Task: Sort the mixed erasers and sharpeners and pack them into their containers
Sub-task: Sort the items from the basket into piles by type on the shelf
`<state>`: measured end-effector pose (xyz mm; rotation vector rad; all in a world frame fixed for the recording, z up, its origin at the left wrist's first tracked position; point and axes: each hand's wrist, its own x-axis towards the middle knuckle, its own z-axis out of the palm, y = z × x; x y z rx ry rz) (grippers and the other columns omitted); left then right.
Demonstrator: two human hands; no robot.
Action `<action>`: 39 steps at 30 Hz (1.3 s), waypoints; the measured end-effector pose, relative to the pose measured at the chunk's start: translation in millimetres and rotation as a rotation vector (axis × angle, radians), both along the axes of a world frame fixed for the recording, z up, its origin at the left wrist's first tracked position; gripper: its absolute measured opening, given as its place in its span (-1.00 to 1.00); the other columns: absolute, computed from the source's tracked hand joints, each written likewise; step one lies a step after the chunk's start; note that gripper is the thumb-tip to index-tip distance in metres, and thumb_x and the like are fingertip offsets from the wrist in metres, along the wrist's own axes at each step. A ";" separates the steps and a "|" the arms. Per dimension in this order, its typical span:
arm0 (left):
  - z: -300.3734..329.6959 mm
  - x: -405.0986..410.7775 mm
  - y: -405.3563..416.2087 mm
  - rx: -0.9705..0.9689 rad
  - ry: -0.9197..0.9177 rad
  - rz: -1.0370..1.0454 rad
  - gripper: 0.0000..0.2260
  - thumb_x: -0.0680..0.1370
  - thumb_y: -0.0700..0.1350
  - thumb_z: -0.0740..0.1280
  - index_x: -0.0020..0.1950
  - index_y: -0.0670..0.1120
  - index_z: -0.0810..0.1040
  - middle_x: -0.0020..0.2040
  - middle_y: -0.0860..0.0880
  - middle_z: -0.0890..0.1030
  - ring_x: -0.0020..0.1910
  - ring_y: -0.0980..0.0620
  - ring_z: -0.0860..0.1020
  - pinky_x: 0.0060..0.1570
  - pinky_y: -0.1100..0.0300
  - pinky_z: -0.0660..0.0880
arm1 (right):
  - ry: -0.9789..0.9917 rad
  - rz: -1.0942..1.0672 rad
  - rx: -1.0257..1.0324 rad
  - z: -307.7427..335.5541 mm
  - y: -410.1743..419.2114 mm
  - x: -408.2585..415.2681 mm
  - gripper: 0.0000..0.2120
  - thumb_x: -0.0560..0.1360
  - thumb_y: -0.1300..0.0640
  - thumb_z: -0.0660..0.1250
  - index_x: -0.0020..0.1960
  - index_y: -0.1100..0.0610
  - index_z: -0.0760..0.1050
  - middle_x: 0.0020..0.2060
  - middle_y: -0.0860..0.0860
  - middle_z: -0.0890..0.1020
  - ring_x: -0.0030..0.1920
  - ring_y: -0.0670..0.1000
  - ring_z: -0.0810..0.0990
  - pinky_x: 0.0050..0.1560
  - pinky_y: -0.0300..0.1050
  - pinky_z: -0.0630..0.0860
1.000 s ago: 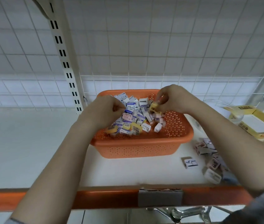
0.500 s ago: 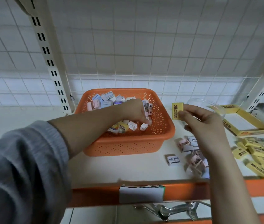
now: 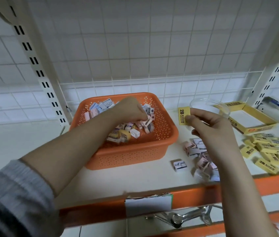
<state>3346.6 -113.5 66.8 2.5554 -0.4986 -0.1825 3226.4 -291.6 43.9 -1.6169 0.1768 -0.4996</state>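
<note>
An orange perforated basket on the white shelf holds a mixed heap of erasers and sharpeners. My left hand reaches into the basket and pinches a pale pink sharpener. To the right of the basket, above the shelf, my right hand pinches a yellow 2B eraser upright by its edge. Sorted sharpeners lie in a pile below that hand. Yellow erasers are heaped at the far right.
A clear round plastic container stands behind my right hand. An open yellow cardboard box lies at the back right. One sharpener lies alone on the shelf. The orange shelf edge runs along the front.
My right hand has lifted a yellow eraser out of the basket and carried it right. The left hand stayed in the basket and now pinches a sharpener. The view has swung right.
</note>
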 end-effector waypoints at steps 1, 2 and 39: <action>7.5 -7.1 4.1 -0.078 -0.026 0.012 -0.88 0.44 -0.21 0.39 -0.07 -0.17 0.69 -0.19 -0.01 0.68 -0.37 0.18 0.53 -0.45 0.35 0.44 | -0.001 -0.010 0.000 0.1 -0.2 0.4 -0.84 0.46 0.26 0.37 -0.01 0.09 0.63 -0.32 -0.11 0.65 -0.30 -0.23 0.55 -0.31 -0.39 0.50; 13.4 -14.4 7.3 -0.161 -0.049 0.026 -0.89 0.44 -0.22 0.38 -0.10 -0.17 0.69 -0.30 0.06 0.66 -0.43 0.22 0.50 -0.51 0.37 0.42 | -0.002 -0.019 -0.004 0.0 -0.6 0.7 -0.84 0.46 0.26 0.36 -0.01 0.09 0.64 -0.32 -0.13 0.65 -0.30 -0.23 0.56 -0.31 -0.39 0.50; -47.7 -136.0 -183.3 -0.209 -0.243 0.451 -0.83 0.53 -0.13 0.29 0.00 -0.09 0.67 -0.04 -0.12 0.68 -0.01 -0.07 0.61 0.00 0.10 0.53 | 0.105 -0.142 -0.280 -30.1 -252.3 -57.3 -0.82 0.49 0.17 0.37 0.09 0.11 0.59 -0.27 0.01 0.59 -0.30 -0.09 0.51 -0.22 -0.32 0.46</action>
